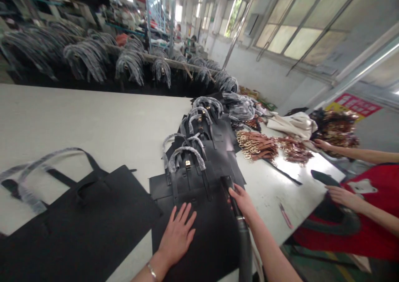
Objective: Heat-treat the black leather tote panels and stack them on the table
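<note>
My left hand [177, 233] lies flat with fingers spread on a black leather-like handbag [212, 236]. The bag is at the near end of an overlapping row of similar bags, with plastic-wrapped handles [187, 151] and a gold clasp [187, 163] showing. My right hand [241, 201] is wrapped round a black hose nozzle [229, 186] over the bag's right side. From it a thick dark hose [245, 248] runs down toward me. Whether the nozzle's tip touches the bag I cannot tell.
Another black bag [84, 215] lies at the left on the white table [77, 115]. Brown straps with gold hooks [258, 145] and a small pair of snips [286, 216] lie at the right, beside a co-worker in red [364, 215]. Handled bags hang on a rail [177, 63] behind.
</note>
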Available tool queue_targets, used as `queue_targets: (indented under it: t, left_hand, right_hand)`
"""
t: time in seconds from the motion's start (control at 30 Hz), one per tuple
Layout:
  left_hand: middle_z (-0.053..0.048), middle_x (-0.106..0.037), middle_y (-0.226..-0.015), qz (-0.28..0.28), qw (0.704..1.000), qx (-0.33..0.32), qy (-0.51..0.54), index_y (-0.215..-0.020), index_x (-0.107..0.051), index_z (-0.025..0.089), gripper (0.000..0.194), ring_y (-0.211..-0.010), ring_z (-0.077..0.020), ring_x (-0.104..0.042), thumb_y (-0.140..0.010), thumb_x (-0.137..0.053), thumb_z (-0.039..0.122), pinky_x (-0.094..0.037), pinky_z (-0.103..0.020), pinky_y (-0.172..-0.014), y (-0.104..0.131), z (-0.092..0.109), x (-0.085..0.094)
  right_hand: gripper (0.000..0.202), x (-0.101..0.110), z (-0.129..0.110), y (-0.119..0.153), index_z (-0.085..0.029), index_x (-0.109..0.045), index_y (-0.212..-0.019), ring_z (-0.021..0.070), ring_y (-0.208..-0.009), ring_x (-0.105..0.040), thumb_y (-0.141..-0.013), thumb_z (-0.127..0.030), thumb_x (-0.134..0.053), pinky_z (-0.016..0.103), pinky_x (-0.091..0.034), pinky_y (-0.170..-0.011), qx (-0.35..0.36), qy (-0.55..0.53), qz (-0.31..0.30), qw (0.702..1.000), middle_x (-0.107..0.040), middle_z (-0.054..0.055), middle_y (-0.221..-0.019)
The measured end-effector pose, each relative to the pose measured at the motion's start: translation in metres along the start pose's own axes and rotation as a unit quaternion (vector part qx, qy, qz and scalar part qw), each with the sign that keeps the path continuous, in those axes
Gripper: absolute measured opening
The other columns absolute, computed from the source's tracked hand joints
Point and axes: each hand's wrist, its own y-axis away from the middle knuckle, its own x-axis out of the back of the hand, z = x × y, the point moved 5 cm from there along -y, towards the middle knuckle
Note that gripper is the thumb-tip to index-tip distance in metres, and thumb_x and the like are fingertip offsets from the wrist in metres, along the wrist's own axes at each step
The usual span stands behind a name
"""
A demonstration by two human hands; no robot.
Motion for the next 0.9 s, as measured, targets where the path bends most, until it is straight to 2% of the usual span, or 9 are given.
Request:
queue_targets:
  t: [0.07, 0.17, 0.23, 0.3, 0.4, 0.47, 0.73, 0.9]
  left_hand:
    - [-0.008, -0.028, -0.16, -0.005, 1.0, 0.002, -0.007, -0.146, -0.041, 0.029, 0.054, -0.146, -0.0295, -0.027, -0.094, -0.05, 0.03, -0.026, -0.058, -0.117, 0.0, 0.001, -0.001]
    - [-0.007, -0.027, -0.16, -0.012, 1.0, 0.007, -0.008, -0.146, -0.041, 0.03, 0.053, -0.147, -0.0285, -0.024, -0.094, -0.05, 0.031, -0.024, -0.057, -0.118, 0.001, 0.002, -0.001]
    - [-0.007, -0.029, -0.159, -0.013, 1.0, 0.01, -0.007, -0.146, -0.042, 0.029, 0.052, -0.148, -0.0282, -0.023, -0.094, -0.049, 0.031, -0.022, -0.057, -0.118, 0.0, 0.002, 0.0]
    - [-0.006, -0.03, -0.159, -0.015, 1.0, 0.01, -0.005, -0.146, -0.041, 0.029, 0.052, -0.148, -0.028, -0.022, -0.094, -0.049, 0.031, -0.022, -0.057, -0.118, 0.0, 0.002, 0.001]
    - [-0.006, -0.031, -0.158, -0.021, 1.0, 0.008, 0.0, -0.146, -0.04, 0.03, 0.053, -0.148, -0.0278, -0.023, -0.094, -0.05, 0.031, -0.023, -0.056, -0.118, -0.001, 0.001, 0.002]
    - [-0.006, -0.031, -0.158, -0.023, 1.0, 0.009, 0.004, -0.146, -0.04, 0.03, 0.054, -0.147, -0.0281, -0.024, -0.094, -0.051, 0.031, -0.023, -0.056, -0.118, -0.001, 0.001, 0.002]
    - [-0.006, -0.029, -0.16, -0.022, 0.999, 0.017, 0.017, -0.146, -0.042, 0.029, 0.052, -0.148, -0.0276, -0.022, -0.095, -0.049, 0.032, -0.022, -0.055, -0.119, 0.0, 0.001, 0.005]
    - [-0.007, -0.029, -0.159, -0.026, 0.999, 0.017, 0.017, -0.146, -0.041, 0.029, 0.052, -0.148, -0.0291, -0.022, -0.094, -0.049, 0.031, -0.022, -0.057, -0.118, -0.001, 0.0, 0.004]
  right_hand:
    - [0.062, 0.006, -0.002, 0.007, -0.016, -0.047, -0.137, 0.0109, -0.039, -0.055, -0.084, -0.041, -0.067, 0.02, -0.044, -0.036, -0.004, 0.011, -0.004, 1.0, -0.057, -0.007, -0.056]
    - [0.062, 0.005, 0.005, 0.031, -0.016, -0.052, -0.134, 0.0135, -0.043, -0.059, -0.081, -0.041, -0.072, 0.022, -0.047, -0.036, -0.017, 0.021, -0.073, 0.997, -0.058, -0.005, -0.056]
    - [0.062, -0.005, 0.013, 0.044, -0.016, -0.053, -0.134, 0.0145, -0.047, -0.061, -0.08, -0.041, -0.073, 0.022, -0.048, -0.036, -0.034, 0.023, -0.122, 0.992, -0.058, -0.005, -0.058]
    - [0.062, -0.021, 0.019, 0.049, -0.014, -0.053, -0.133, 0.014, -0.047, -0.061, -0.081, -0.041, -0.071, 0.021, -0.048, -0.035, -0.05, 0.022, -0.146, 0.988, -0.058, -0.005, -0.06]
    - [0.06, -0.043, 0.016, 0.039, -0.013, -0.051, -0.134, 0.0128, -0.045, -0.059, -0.084, -0.041, -0.069, 0.02, -0.047, -0.034, -0.047, 0.015, -0.14, 0.989, -0.055, -0.005, -0.059]
    - [0.06, -0.05, 0.012, 0.031, -0.014, -0.049, -0.136, 0.012, -0.045, -0.058, -0.085, -0.041, -0.067, 0.02, -0.047, -0.035, -0.039, 0.011, -0.134, 0.99, -0.055, -0.006, -0.058]
    - [0.055, -0.031, 0.024, 0.048, -0.017, -0.054, -0.13, 0.0128, -0.047, -0.06, -0.084, -0.042, -0.069, 0.021, -0.048, -0.035, -0.081, 0.019, -0.147, 0.986, -0.057, -0.004, -0.065]
    - [0.053, -0.045, 0.015, 0.029, -0.015, -0.052, -0.131, 0.0128, -0.047, -0.059, -0.086, -0.039, -0.066, 0.021, -0.049, -0.037, -0.058, 0.0, -0.137, 0.989, -0.057, -0.004, -0.061]
